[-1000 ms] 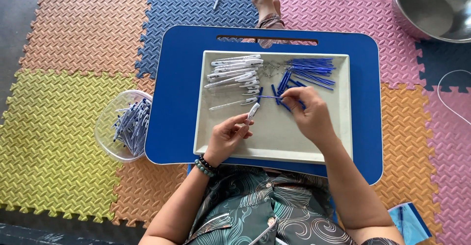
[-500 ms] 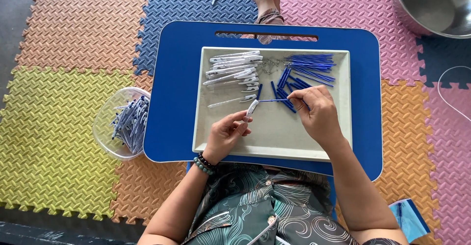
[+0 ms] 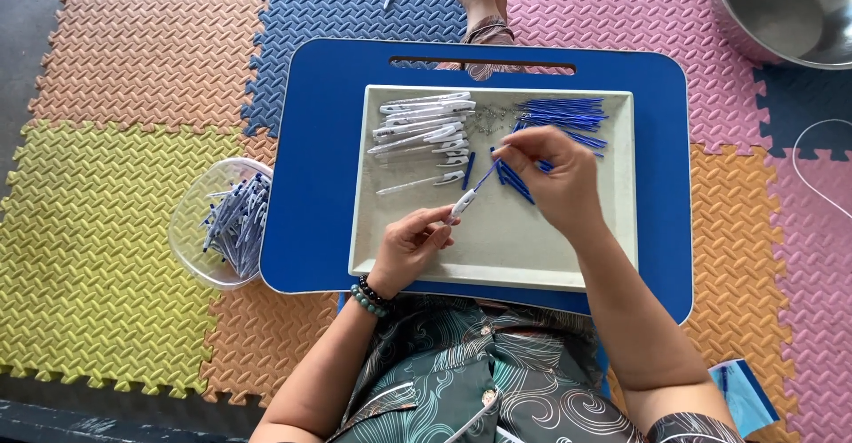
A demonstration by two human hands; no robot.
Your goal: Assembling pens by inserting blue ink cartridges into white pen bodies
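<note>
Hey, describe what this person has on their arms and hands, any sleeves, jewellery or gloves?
Both hands are bare, with no gloves or rings that show. The left hand has a beaded bracelet of dark and pale green beads around the wrist. The right hand has nothing on its wrist. Both forearms are uncovered; a dark teal patterned shirt with pale swirls covers the body below them.

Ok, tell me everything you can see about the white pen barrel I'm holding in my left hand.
The white pen barrel is a slim tube of what looks like plastic, held over the beige tray and tilted, its open end aimed up and to the right. The left hand pinches its lower end between the fingertips. A thin blue refill runs from the barrel's upper end to the right hand, which pinches its far end. How far the refill sits inside the barrel cannot be told.
</note>
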